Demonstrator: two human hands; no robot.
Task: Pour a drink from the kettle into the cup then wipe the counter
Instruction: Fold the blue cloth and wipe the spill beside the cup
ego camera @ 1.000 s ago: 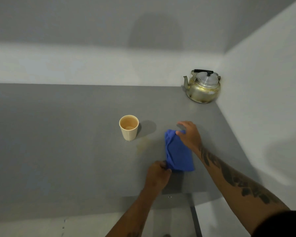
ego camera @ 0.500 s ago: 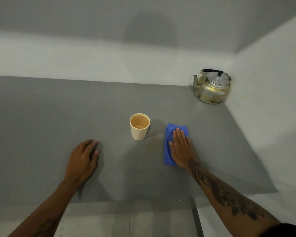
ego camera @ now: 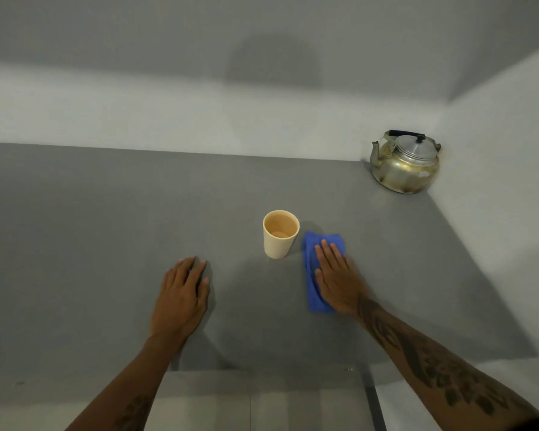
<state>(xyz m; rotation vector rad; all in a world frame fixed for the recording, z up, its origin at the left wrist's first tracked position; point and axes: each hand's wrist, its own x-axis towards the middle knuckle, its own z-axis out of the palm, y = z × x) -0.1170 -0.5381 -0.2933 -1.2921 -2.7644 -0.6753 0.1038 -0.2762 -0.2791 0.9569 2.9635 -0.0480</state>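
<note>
Grey counter [ego camera: 91, 244], matte and flat, running back to a pale wall and closing into a corner at the right. Right in that corner sits the metal kettle [ego camera: 405, 164], upright, lid on, black handle up, spout aimed left. Out in the middle stands the cream cup [ego camera: 280, 234], upright, a little brownish drink in the bottom. Just beside it on the right lies a folded blue cloth [ego camera: 316, 272], flat on the surface, not touching the cup as far as can be seen. The right hand [ego camera: 336, 281] is flat on the cloth, fingers spread. The left hand [ego camera: 181, 298] lies palm-down on bare counter, left of the cup.
</note>
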